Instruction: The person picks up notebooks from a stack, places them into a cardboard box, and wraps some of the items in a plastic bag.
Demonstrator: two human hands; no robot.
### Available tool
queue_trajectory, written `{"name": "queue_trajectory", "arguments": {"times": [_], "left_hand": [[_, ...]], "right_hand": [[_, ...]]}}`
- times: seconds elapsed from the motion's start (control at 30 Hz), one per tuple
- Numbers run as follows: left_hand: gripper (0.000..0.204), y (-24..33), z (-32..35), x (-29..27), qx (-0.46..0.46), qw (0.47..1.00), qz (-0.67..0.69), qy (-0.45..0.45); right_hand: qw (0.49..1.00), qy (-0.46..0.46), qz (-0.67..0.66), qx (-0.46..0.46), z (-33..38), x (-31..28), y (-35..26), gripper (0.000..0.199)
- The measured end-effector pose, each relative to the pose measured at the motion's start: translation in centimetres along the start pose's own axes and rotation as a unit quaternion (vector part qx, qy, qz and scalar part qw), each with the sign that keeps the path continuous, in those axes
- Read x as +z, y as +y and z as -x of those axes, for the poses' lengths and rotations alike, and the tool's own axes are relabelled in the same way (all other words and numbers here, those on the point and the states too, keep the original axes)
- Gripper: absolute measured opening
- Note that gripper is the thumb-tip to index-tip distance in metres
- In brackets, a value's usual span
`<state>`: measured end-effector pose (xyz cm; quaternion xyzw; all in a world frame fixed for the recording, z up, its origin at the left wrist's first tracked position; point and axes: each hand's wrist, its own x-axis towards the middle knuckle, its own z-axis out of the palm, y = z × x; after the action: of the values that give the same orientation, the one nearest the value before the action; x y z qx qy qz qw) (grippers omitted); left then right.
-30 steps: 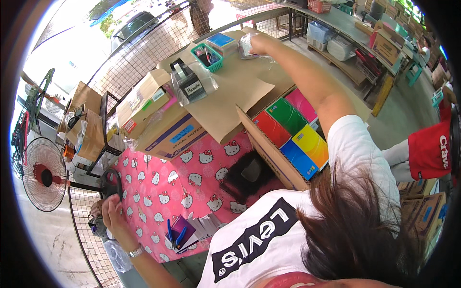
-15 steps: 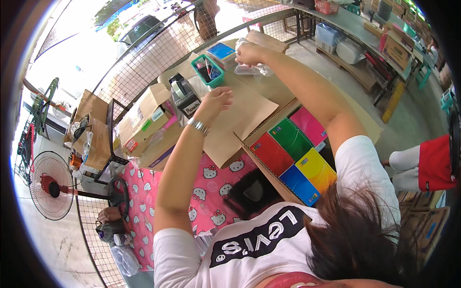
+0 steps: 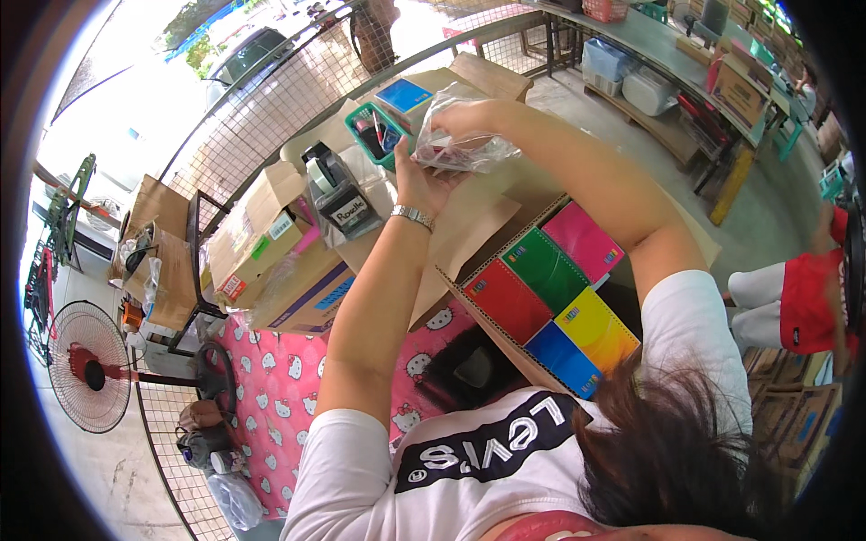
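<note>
A clear plastic bag (image 3: 483,153) is held up over the brown paper on the table. My right hand (image 3: 458,122) is inside or behind its film, which blurs the fingers. Below the bag's near-left side, my left hand (image 3: 422,183) grips it, thumb up and fingers partly hidden under the plastic. Something small and reddish shows through the film. Just left of the bag stands a green basket (image 3: 359,122) with pens and small items. A black tape dispenser (image 3: 338,194) sits left of my left wrist. Nearer my body, an open carton (image 3: 474,296) holds red, green, pink, yellow and blue notebooks (image 3: 544,269).
Cardboard boxes (image 3: 257,234) stand at the table's left, and a blue-topped box (image 3: 403,95) at the back. A pink patterned cloth (image 3: 280,379) covers the near table, with a black item (image 3: 469,365) on it. A fan (image 3: 90,368) stands left. Wire mesh (image 3: 298,81) runs behind.
My right hand has brought the plastic bag nearer and gone into or behind its film. My left hand has moved up and right to grip the bag. The view has shifted slightly.
</note>
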<state>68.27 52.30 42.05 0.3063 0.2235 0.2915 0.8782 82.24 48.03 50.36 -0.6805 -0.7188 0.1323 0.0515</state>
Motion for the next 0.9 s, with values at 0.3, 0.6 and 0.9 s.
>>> {"name": "queue_trajectory", "arguments": {"times": [0.3,0.6,0.9], "left_hand": [[0.090,3.2,0.4,9.3,0.041,0.934,-0.348,0.064],[0.064,5.9,-4.5,6.6,-0.008,0.873,-0.488,0.022],[0.101,4.5,-3.6,3.9,0.071,0.883,-0.457,-0.084]], "right_hand": [[0.941,0.113,-0.311,0.064,1.3,-1.7,6.3,0.045],[0.948,0.059,-0.298,0.094,-0.2,-0.3,5.3,0.044],[0.878,0.146,-0.455,0.016,2.9,0.9,7.5,0.032]]}}
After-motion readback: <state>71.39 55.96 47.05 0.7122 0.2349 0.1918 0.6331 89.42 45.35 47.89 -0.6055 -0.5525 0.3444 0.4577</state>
